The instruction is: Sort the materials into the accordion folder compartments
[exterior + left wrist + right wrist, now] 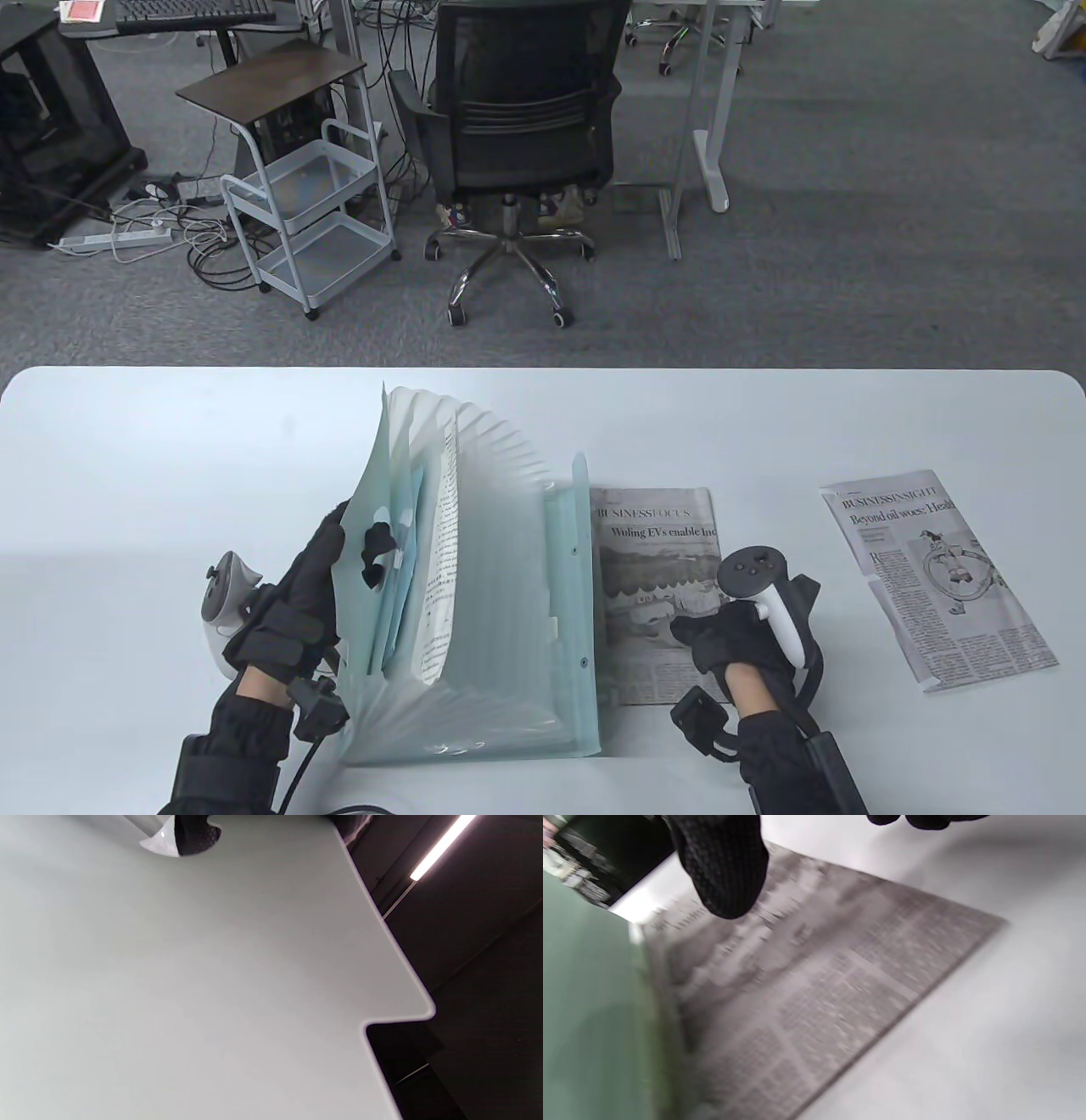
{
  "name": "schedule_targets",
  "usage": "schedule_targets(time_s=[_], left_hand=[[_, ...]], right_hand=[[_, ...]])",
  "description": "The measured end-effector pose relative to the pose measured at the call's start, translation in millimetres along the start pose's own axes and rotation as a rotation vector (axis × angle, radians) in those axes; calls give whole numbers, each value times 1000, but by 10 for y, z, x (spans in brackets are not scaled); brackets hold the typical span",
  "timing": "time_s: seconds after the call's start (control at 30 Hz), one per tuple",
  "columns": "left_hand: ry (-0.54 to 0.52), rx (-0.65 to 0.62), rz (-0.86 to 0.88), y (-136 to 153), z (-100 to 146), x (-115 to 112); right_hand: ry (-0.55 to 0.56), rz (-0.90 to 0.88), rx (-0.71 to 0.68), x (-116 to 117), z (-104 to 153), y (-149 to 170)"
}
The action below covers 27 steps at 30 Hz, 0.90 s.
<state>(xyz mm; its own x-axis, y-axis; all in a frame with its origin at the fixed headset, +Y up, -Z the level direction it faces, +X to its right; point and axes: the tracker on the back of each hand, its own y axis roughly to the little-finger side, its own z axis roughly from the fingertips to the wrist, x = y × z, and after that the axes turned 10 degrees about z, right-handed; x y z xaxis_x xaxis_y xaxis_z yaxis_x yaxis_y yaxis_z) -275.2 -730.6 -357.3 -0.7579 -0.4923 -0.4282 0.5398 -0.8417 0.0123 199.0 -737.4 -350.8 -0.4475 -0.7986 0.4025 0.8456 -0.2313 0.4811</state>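
Newsprint sheet (657,586) — under right hand (730,641)

Accordion folder (509,611): translucent pale-green plastic, smooth, faint sheen. Newspaper clippings (657,586) (937,577): matt grey newsprint. Tabletop (170,475): smooth, matt white. Gloves (297,594): black knit cloth, coarse weave.

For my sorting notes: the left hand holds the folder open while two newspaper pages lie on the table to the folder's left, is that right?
Not quite. The table view shows both newspaper pages lying to the folder's right, not its left. The left hand does hold the folder open.
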Motion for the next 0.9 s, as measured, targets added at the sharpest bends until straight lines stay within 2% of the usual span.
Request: schedule_targets(time_s=[0.17,0.37,0.73,0.9], left_hand=[[1,2,-2,2,-1,1],[0,0,-3,3,-1,-1],[0,-1,-7,4,-1,3],[0,-1,-8,4,-1,4]], right_hand=[[9,150,88,142,-74,-35],[46,224,130,227,-86,-127],[58,202,164,219,-114,-154],[25,171,174,190,-159,-132]])
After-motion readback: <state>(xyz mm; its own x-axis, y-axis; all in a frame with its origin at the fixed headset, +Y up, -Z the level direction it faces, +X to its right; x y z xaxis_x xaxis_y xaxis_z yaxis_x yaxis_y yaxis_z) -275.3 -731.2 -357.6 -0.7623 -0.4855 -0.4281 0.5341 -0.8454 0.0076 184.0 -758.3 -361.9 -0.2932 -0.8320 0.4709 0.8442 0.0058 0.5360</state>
